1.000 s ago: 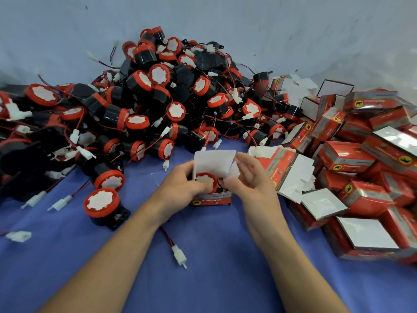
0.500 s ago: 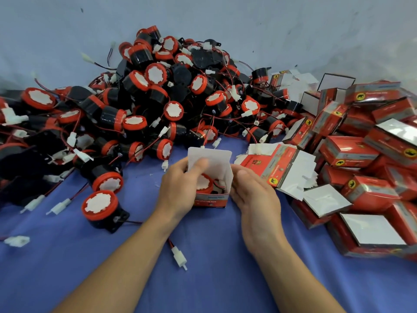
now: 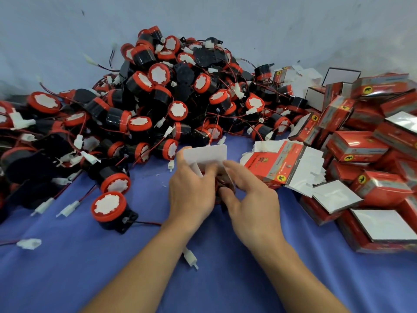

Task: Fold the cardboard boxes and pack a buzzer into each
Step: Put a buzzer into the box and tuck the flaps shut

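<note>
The left hand had its fingers curled round the left side of the box, clamping it upright on the blue cloth, while the right hand held its fingers spread and nearly straight, the tips touching the box's right side flap and the thumb low against its front. The white lid flap stood open above both hands. Of the buzzer inside, only a dark and red sliver showed between the hands, so how deep it sat could not be told. The thin card looked light and easily creased, so it would probably be best steadied by its side walls and pushed only along the fold lines; the buzzer looked like a hard, fairly dense plastic drum that could take a firm grip on its body, though its thin wire might snag under a flap. A white connector lay on the cloth near the left forearm; whether it belonged to this buzzer could not be told. Beyond the hands rose the pile of buzzers, unboxed and tangled in red wire. Just right of the box lay a fanned stack of flat cartons, and further right the closed boxes were heaped, their contents unseen.
</note>
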